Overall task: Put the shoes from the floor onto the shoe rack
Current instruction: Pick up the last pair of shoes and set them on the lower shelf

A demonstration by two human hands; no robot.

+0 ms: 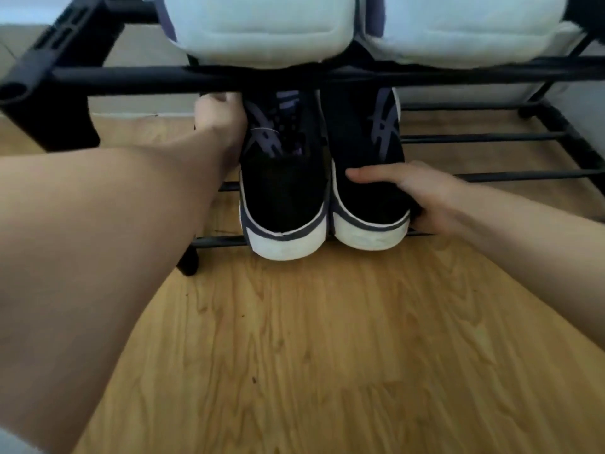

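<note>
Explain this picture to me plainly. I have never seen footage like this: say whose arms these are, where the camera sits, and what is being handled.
There is no machine here. A person wears a camera on the head, looking down, so the two bare arms are their own. In front is a black shoe rack standing on a wooden floor. Two dark shoes with white soles sit side by side on its lower bars, heels toward the camera. The left hand presses against the outer side of the left shoe, further in under the top bar. The right hand cups the heel end of the right shoe. Pale, blurred items rest on the upper shelf.
</note>
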